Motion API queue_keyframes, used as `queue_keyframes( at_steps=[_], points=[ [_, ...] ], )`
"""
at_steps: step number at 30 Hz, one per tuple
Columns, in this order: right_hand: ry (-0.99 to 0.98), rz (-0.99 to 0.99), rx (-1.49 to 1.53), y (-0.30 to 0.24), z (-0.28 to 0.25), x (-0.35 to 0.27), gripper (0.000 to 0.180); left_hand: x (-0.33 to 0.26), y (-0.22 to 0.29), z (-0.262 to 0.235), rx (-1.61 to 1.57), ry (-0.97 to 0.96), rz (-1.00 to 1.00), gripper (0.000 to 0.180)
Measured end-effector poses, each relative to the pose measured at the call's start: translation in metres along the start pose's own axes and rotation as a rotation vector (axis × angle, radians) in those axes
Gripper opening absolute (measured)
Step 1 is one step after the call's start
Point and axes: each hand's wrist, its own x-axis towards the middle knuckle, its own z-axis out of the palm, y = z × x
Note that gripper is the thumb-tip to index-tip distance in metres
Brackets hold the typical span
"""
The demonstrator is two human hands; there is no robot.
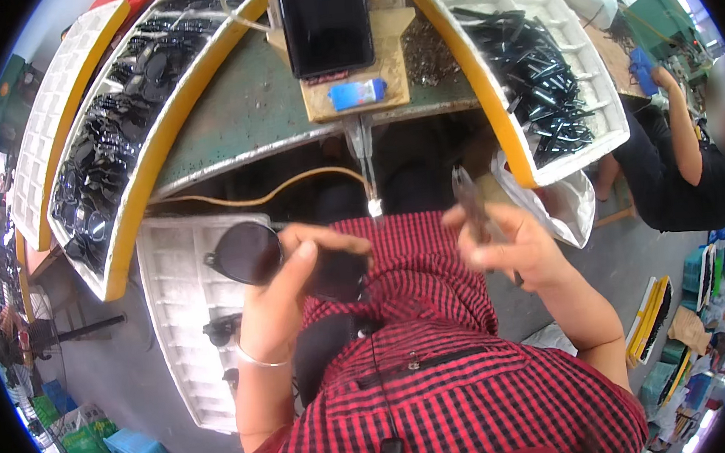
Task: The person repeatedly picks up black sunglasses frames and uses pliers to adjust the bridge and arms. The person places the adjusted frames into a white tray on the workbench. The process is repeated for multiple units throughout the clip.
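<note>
My left hand (276, 300) is closed round a sunglasses front (247, 253) with dark round lenses. One lens shows beyond the thumb; the other is partly behind the fingers. To the right, my right hand (517, 244) grips a pair of pliers (467, 193), jaws pointing up and away from me. Both hands are raised over my lap, apart from each other, in front of a red and black checked apron (409, 282). Whether anything sits between the jaws is too blurred to tell.
A long tray (170, 101) of dark sunglasses fronts lies at the far left, and a tray (537, 174) of black temple arms at the right. Between them a phone (325, 25) stands above a metal rod (359, 141). A white tray (188, 342) sits lower left. A person (684, 150) works at right.
</note>
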Motion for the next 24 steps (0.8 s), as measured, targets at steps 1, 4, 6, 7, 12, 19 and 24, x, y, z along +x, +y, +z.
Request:
queue_keyframes(
  at_steps=[1,4,6,7,12,19,24],
  points=[
    [0.127,-0.045,-0.22,-0.01,-0.007,0.006,0.048,0.001,-0.012,-0.004,0.167,0.052,0.132,0.027],
    [0.524,-0.37,-1.054,-0.041,-0.041,0.053,0.055,0.002,-0.03,0.007,-0.07,0.226,0.071,0.025],
    [0.696,-0.498,-1.487,-0.07,-0.053,0.086,0.045,0.004,-0.032,0.004,-0.125,0.233,-0.022,0.029],
    [0.742,-0.439,-1.736,-0.084,-0.052,0.098,0.038,0.006,-0.031,0.003,-0.153,0.241,-0.062,0.032],
    [0.821,-0.394,-1.988,-0.093,-0.072,0.139,0.038,-0.001,-0.032,0.03,-0.218,0.268,-0.315,0.082],
    [0.675,-0.546,-1.035,-0.016,-0.036,0.051,0.051,-0.004,-0.098,0.025,-0.595,0.112,-0.51,0.077],
    [0.533,-0.33,-0.671,0.056,-0.012,-0.001,0.053,0.007,-0.094,0.031,-0.605,0.036,-0.506,0.068]
  ],
)
